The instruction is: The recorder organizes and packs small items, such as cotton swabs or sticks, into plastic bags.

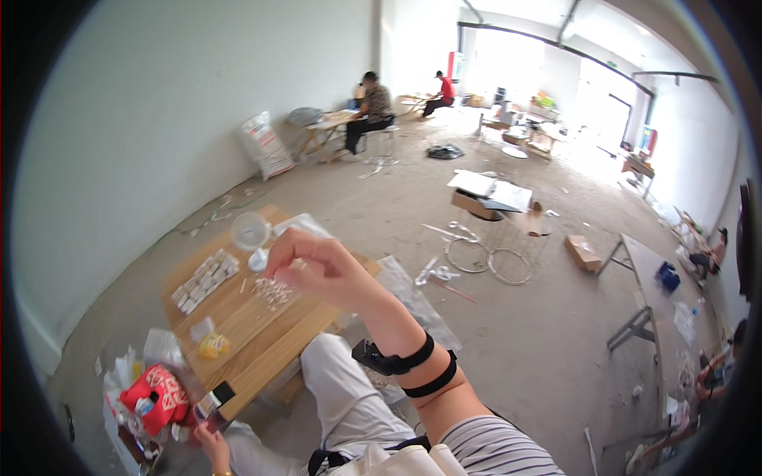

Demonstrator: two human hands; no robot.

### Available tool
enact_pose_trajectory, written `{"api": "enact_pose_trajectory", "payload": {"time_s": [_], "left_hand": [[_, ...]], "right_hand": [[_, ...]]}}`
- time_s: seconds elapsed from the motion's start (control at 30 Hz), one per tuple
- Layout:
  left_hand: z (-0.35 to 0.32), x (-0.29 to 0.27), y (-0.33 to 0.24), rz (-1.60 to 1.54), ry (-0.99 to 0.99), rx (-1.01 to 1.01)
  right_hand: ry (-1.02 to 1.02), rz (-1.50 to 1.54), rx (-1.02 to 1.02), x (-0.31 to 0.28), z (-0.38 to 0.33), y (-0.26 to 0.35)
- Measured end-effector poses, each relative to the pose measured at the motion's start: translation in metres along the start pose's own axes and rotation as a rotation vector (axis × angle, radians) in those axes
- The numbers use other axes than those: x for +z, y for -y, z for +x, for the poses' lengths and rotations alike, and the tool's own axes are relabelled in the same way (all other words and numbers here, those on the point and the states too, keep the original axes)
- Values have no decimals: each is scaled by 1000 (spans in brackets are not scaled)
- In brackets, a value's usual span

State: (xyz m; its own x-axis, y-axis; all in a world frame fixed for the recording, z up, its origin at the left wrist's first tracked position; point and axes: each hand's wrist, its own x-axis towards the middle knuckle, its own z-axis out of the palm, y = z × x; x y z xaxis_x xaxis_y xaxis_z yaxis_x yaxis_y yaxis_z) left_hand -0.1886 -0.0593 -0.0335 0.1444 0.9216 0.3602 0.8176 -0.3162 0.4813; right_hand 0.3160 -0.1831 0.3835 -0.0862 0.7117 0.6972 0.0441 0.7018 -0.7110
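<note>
Small white pieces (pixel 274 293) lie on the desk (pixel 266 341), just below the right hand (pixel 316 266), whose curled, blurred fingers partly cover them; whether these grip anything is unclear. White packs (pixel 205 279) sit left of those fingers. The left hand (pixel 213 446), grip unclear, is near a dark-and-white object (pixel 213 401).

Daylight glared through the opening (pixel 595 91) beyond the slightly blurred right hand (pixel 305 266); the wall (pixel 175 103) to its left bowed, darkening edgeward
</note>
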Motion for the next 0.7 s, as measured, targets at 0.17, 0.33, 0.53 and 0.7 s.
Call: {"api": "enact_pose_trajectory", "payload": {"time_s": [0.17, 0.33, 0.53, 0.7], "left_hand": [[-1, -18, -45, 188, 347, -44], [-11, -31, -31, 131, 285, 3], [7, -38, -76, 157, 381, 85], [15, -58, -135, 197, 408, 112]], "right_hand": [[431, -29, -449, 0, -48, 140], [189, 95, -998, 54, -73, 168], [57, 9, -999, 55, -93, 187], [-33, -33, -1008, 64, -105, 206]]}}
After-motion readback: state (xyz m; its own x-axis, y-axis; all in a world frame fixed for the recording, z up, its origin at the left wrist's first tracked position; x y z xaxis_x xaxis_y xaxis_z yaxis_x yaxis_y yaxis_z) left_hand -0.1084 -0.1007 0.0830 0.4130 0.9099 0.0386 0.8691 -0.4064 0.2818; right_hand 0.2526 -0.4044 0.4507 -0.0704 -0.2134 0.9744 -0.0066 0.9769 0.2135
